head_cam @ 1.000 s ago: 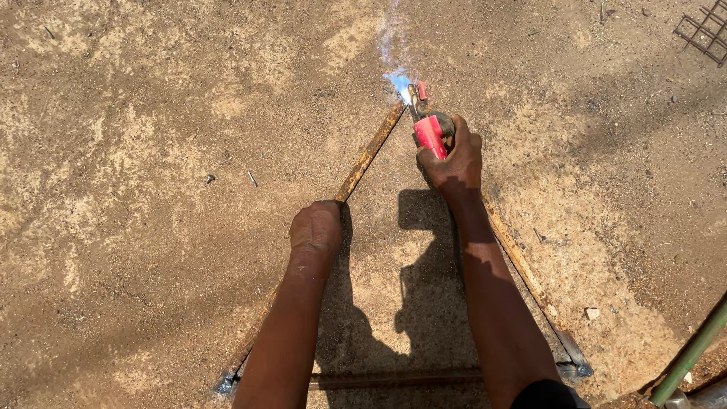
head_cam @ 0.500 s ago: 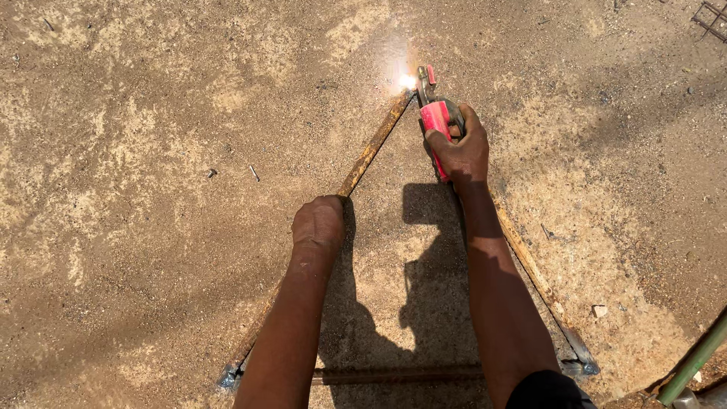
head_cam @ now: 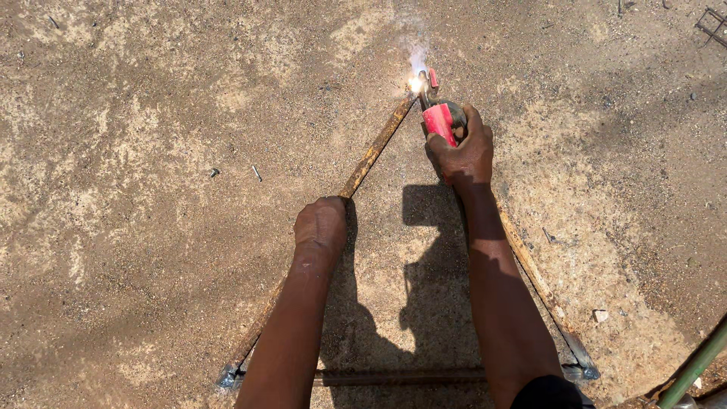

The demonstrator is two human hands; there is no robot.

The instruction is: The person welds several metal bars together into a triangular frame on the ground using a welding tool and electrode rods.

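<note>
Three rusty metal bars lay on the sandy ground [head_cam: 151,151] as a triangle, apex away from the person. At the apex a bright welding arc [head_cam: 415,83] burned with a thin wisp of smoke above it. Right hand [head_cam: 463,151], fingers closed around the red electrode holder [head_cam: 439,121], held its tip at the joint. Left hand [head_cam: 320,227], fingers curled shut, pressed down on the left bar [head_cam: 375,151] about midway along. Right bar [head_cam: 530,265] ran under the right forearm. Base bar [head_cam: 394,376] lay nearest the person. A green pipe [head_cam: 697,367] stood at the lower right.
</note>
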